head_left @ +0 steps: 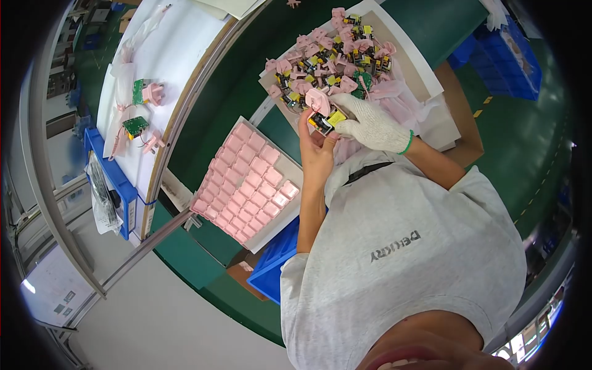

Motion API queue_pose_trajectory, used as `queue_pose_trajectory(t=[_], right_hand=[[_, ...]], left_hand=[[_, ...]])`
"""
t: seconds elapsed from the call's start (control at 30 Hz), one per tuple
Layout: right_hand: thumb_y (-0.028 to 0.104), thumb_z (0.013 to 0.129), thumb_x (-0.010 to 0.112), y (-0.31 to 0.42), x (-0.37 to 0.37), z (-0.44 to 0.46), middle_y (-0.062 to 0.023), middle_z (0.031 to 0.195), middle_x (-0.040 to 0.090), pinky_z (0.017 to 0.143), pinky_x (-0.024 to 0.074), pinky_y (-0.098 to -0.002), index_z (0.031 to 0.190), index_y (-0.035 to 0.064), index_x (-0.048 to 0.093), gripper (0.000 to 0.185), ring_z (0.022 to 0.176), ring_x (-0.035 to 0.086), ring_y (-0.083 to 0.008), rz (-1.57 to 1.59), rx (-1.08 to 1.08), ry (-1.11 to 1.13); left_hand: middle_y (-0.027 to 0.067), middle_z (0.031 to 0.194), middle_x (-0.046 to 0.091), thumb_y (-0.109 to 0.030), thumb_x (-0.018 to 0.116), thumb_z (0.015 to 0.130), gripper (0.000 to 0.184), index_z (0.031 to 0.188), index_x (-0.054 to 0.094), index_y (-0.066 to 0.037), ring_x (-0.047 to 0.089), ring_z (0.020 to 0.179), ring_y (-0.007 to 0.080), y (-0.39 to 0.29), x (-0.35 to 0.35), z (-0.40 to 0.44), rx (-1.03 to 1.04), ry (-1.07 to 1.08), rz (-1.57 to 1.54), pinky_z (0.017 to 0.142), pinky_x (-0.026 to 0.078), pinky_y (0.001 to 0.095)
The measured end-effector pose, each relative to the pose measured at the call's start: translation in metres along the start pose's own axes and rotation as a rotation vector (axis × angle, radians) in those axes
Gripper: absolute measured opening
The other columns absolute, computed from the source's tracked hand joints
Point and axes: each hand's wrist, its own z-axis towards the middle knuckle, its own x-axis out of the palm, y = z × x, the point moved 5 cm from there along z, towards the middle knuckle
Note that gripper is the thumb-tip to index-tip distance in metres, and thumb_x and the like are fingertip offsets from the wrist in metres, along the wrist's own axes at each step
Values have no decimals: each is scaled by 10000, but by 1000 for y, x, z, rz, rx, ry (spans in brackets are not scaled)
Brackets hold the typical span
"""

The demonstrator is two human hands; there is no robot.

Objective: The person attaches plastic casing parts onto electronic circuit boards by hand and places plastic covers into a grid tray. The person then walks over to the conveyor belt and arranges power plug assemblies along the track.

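A small circuit board [323,124] with a yellow-wrapped component is held up in front of my body, with a pink plastic part [317,100] at its far end. My left hand [317,155], bare, is closed on its left and near edges. On its right side, my right hand [374,126], in a white knitted glove with a green cuff, pinches the same board. Just beyond both hands, a white tray [412,68] carries a heap of similar boards with pink parts [333,58]. Crumpled pink wrapping [394,95] lies at the tray's right side.
To the left, another tray [280,217] holds rows of pink plastic housings [243,179] on the green bench [203,117]. A white table [179,37] at far left bears boards with pink parts [137,127]. Blue bins [277,256] stand below and at far right, near a cardboard box [459,117].
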Motion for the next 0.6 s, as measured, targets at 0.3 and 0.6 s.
queue_pose_trajectory(t=[0.3, 0.6], right_hand=[[186, 861, 623, -17, 1, 4, -186, 1144, 552, 936, 427, -351, 1252, -31, 469, 473, 1090, 554, -262, 96, -180, 100], [81, 856, 573, -23, 8, 0, -84, 1198, 526, 960, 415, -315, 1304, 13, 424, 477, 1127, 517, -168, 312, 40, 231]], left_hand=[[104, 1239, 521, 48, 586, 866, 670, 1421, 254, -127, 571, 1044, 188, 14, -8, -2, -26, 131, -51, 861, 486, 319], [122, 1151, 582, 5, 634, 829, 742, 1435, 216, -89, 581, 982, 194, 37, -6, -6, -45, 186, 32, 838, 478, 320]])
